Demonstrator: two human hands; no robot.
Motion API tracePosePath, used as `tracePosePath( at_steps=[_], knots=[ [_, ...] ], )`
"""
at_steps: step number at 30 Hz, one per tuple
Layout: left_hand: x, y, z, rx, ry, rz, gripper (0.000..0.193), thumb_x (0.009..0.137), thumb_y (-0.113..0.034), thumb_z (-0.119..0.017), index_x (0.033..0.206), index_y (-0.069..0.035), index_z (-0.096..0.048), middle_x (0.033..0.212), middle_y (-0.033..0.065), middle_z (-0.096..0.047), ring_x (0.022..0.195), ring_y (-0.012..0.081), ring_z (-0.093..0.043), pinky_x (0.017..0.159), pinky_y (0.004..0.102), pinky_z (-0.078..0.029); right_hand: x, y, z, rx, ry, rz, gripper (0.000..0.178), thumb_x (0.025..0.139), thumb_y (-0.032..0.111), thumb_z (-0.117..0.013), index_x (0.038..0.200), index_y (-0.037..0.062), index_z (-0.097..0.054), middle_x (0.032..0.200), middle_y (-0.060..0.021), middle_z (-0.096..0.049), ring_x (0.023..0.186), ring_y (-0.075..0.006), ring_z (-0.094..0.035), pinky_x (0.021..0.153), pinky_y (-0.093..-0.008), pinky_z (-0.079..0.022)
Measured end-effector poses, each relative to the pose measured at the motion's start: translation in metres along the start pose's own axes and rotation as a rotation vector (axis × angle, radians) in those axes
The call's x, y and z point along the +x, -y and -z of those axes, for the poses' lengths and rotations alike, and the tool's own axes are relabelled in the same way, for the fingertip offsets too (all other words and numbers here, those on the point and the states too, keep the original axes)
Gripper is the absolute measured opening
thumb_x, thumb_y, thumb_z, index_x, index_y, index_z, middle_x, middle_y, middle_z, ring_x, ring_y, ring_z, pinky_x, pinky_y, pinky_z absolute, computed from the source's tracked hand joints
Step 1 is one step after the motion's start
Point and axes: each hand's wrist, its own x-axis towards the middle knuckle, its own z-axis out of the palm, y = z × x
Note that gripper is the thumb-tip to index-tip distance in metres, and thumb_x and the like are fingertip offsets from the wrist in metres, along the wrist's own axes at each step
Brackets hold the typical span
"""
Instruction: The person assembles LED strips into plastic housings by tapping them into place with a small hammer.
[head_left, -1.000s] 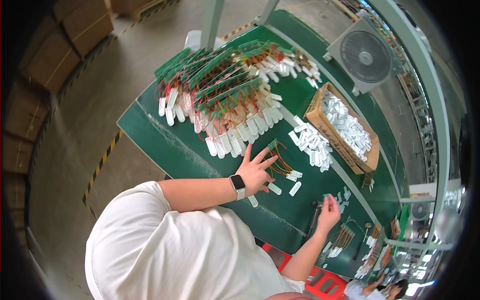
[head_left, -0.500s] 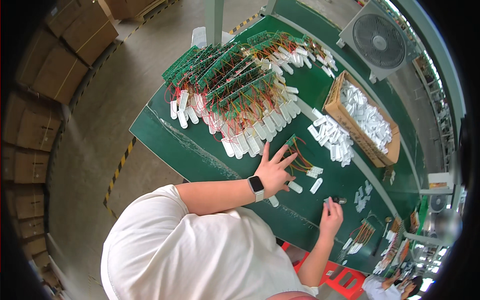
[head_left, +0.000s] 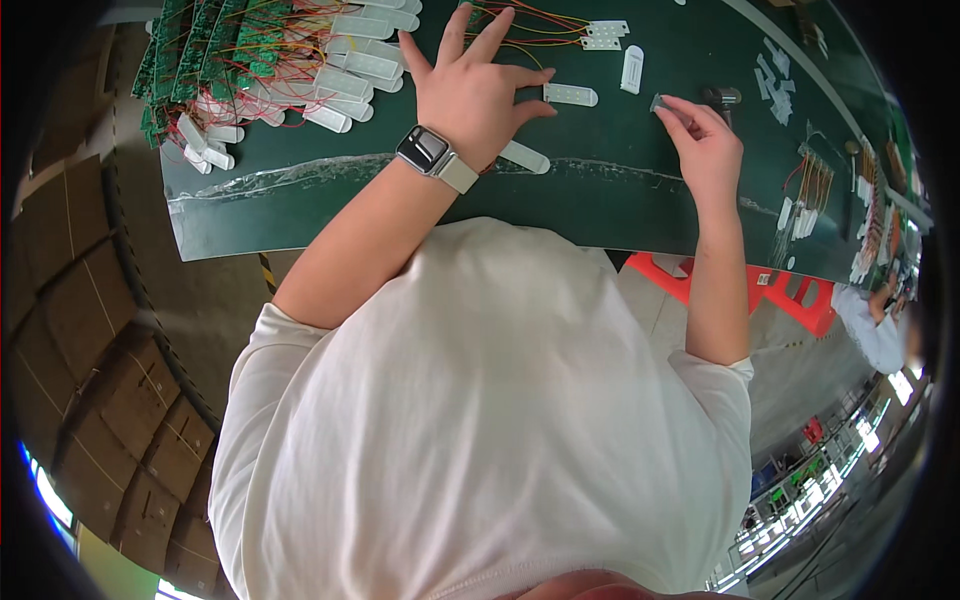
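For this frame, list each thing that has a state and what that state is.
left hand: open, fingers spread, flat on the green table
right hand: pinching a small pale piece
white strip: lying flat by the left fingertips
circuit boards: piled, red wires tangled
smartwatch: on the left wrist

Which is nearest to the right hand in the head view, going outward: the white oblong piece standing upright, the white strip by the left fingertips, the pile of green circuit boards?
From the right hand:
1. White oblong piece, just up and to its left on the green table.
2. White strip, further left, at the left hand fingertips.
3. Green circuit boards, far left beyond the left hand.
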Motion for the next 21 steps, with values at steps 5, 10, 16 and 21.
tracePosePath(
  at_steps=[5, 10, 16, 21],
  knots=[
    [-0.001, -0.006, 0.014, -0.066, 0.064, 0.024, 0.037, 0.074, -0.04, -0.086, 0.11, -0.032, -0.082, 0.161, 0.005, -0.044, 0.152, 0.0347, -0.03, 0.115, 0.0778, -0.02, -0.007, -0.008, 0.006, -0.152, -0.013, 0.231, 0.026, 0.083, 0.015, -0.085, 0.107, 0.0066, -0.08, 0.102, -0.0036, -0.074, 0.081, -0.0176, -0.067, 0.077, -0.0296, -0.055],
    [-0.006, -0.007, 0.009, -0.063, 0.048, 0.039, 0.039, 0.074, -0.039, -0.087, 0.112, -0.032, -0.082, 0.16, 0.0048, -0.045, 0.152, 0.0344, -0.03, 0.115, 0.0777, -0.02, -0.005, 0.01, -0.004, -0.252, -0.087, 0.478, 0.024, 0.079, 0.015, -0.086, 0.102, 0.0107, -0.081, 0.105, -0.0016, -0.074, 0.097, -0.0211, -0.066, 0.088, -0.0336, -0.053],
    [-0.002, -0.006, 0.005, -0.055, 0.044, 0.019, 0.038, 0.074, -0.039, -0.086, 0.112, -0.032, -0.082, 0.158, 0.004, -0.049, 0.152, 0.0343, -0.032, 0.115, 0.0778, -0.019, 0.009, 0.048, -0.052, -0.119, 0.051, 0.604, 0.024, 0.076, 0.019, -0.087, 0.099, 0.0151, -0.082, 0.101, 0.0027, -0.071, 0.101, -0.0198, -0.063, 0.088, -0.0361, -0.052],
    [-0.004, 0.001, -0.006, 0.029, -0.062, -0.032, 0.041, 0.074, -0.042, -0.086, 0.113, -0.031, -0.081, 0.153, 0.0032, -0.055, 0.151, 0.0332, -0.034, 0.115, 0.0782, -0.019, 0.015, 0.042, -0.068, -0.13, 0.074, 0.631, 0.026, 0.075, 0.023, -0.087, 0.099, 0.0167, -0.082, 0.1, 0.0039, -0.071, 0.098, -0.0195, -0.064, 0.088, -0.0364, -0.052]
  ],
)
